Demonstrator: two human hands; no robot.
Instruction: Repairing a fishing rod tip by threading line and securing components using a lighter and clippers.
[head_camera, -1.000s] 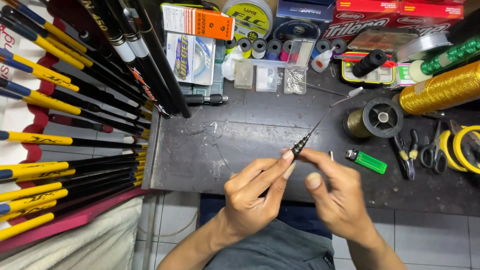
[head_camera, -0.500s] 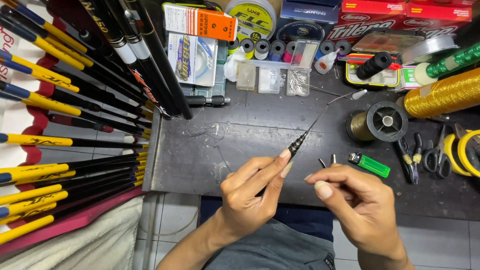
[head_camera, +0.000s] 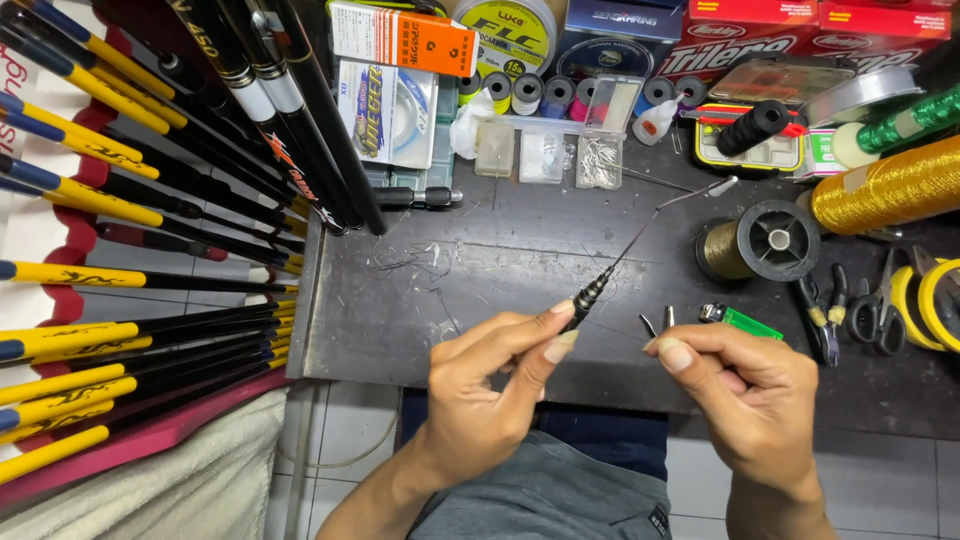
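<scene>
Pinching rod tip (head_camera: 600, 285) | left hand (head_camera: 490, 395) | bare bench (head_camera: 400, 330) beyond

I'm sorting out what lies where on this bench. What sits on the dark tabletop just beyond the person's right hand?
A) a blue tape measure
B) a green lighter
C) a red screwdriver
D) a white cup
B: a green lighter lies on the dark tabletop just beyond the right hand, while the left hand pinches a thin black rod tip.
</scene>
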